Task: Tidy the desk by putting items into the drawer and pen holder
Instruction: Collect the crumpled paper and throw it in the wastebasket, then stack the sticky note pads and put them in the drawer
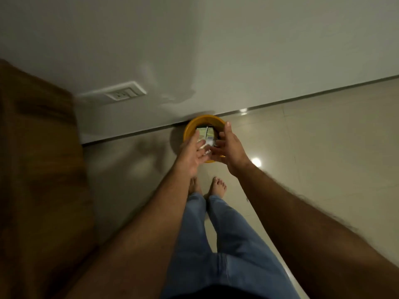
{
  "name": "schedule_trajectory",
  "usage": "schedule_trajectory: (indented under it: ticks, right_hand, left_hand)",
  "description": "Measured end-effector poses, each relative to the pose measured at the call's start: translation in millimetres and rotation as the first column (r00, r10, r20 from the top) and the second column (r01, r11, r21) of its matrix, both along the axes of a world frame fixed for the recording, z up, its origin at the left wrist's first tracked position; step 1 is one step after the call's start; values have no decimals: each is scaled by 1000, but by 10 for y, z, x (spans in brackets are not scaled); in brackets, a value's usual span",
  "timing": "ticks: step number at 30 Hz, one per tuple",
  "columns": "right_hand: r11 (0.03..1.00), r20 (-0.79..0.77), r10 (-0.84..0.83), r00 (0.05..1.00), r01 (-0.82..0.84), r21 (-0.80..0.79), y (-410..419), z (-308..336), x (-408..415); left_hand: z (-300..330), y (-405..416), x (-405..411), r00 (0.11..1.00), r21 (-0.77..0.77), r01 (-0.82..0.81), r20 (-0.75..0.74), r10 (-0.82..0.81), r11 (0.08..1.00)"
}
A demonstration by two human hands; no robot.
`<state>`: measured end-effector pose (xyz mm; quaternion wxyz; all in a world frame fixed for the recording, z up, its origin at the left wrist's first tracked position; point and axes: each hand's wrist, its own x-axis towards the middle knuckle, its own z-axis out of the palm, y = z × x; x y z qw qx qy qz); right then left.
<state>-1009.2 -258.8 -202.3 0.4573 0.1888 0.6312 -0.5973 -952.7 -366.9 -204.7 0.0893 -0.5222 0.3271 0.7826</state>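
A round yellow plastic bin (204, 123) stands on the glossy beige tiled floor (302, 147), touching the foot of the white wall (216, 50), with crumpled pale wrappers (206, 137) inside it. Both hands reach out over its near rim: the left hand (192, 151) and the right hand (230, 147) have their fingers spread and loose, and whether they still touch the wrappers I cannot tell

Yellow bin's (191, 126) near rim behind both hands; contents blurred.
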Motion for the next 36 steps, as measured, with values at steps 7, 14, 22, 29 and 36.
schedule_trajectory:
  ticks: [7,14,22,29,36]
  right_hand:
    - [987,-152,125,981,-139,-85,-379,1081,197]
    - [879,-245,370,896,-423,-220,-909,1543,762]
    - [734,-255,540,802,-597,-324,-1551,1882,1931]
    - [573,-268,700,661,-745,-341,-1790,1998,2984]
    - [418,-265,820,508,-846,-330,-1856,1993,3656]
  left_hand:
    - [996,-492,440,983,-174,-127,-153,101,976]
    - [1732,-893,1395,949,-357,-293,-225,223,887]
    - [2145,-1182,2869,888,-485,-460,-255,383,744]
    - [2179,-1134,4109,770,-466,-631,-282,572,620]
    - [2162,-876,4859,595,-431,-779,-279,754,455]
